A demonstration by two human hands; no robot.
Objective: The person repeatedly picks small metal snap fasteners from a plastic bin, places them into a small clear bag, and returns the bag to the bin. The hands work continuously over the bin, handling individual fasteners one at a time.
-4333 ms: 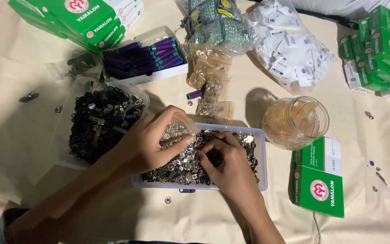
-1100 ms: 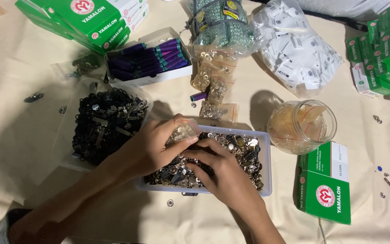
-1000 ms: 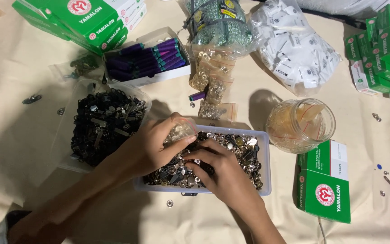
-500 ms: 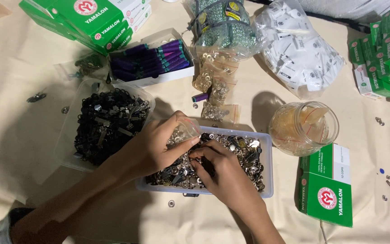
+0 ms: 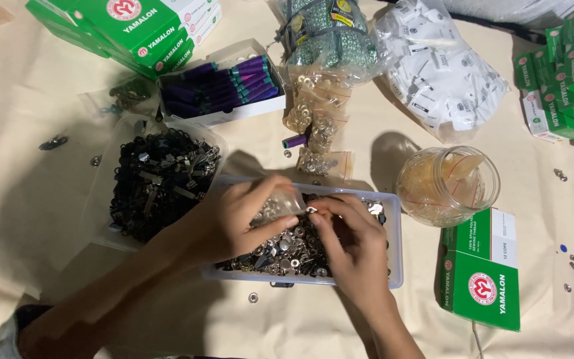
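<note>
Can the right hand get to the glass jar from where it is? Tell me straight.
Probably yes. The right hand is over the clear tray of metal snaps, and the glass jar stands just beyond the tray's right end, with only bare cloth between them.

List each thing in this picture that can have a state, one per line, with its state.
Left hand: over the tray, pinching a small clear bag.
Right hand: over the tray, fingertips at the bag's mouth.
Small clear bag: held up, partly filled with metal snaps.
Clear tray: open, filled with silver snaps.
Box of purple spools: open, full.
Glass jar: upright, no lid.
Tub of black parts: open, heaped.
Green carton: closed, lying flat.
</note>
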